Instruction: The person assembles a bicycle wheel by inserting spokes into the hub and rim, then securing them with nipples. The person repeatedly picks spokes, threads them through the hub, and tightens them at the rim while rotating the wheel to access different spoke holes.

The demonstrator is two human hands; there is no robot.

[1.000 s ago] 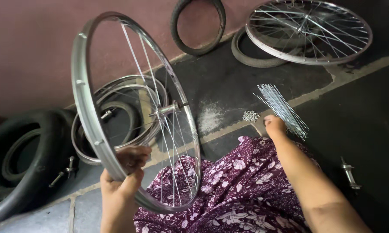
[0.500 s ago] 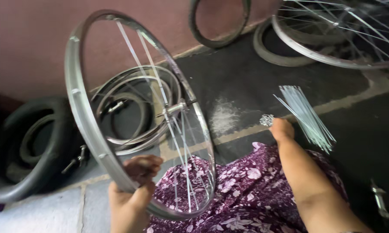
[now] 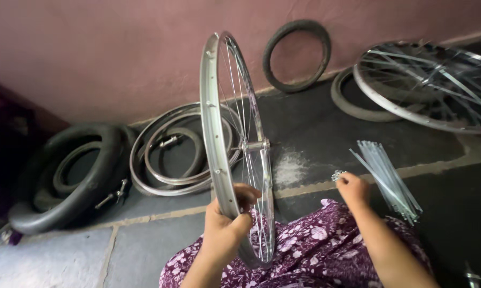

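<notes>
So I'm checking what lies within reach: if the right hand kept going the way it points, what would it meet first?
The right hand points forward over the floor toward the small pile of silvery bits just ahead of its fingertips. That probably comes first, though depth is unclear. The bundle of loose spokes lies off to its side.

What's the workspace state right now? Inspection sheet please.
Surface: dark stone floor, pale powder patch.
Job's things: bicycle wheel rim held upright on edge; loose spokes on the floor.
Clutter: black tyres, bare rims, small tyre against the wall, spoked wheel.
Grippers: left hand grips the rim; right hand closed beside the spokes, fingers' contents cannot be told.
Cables: nothing seen.
Surroundings: pink wall, purple floral cloth.
</notes>
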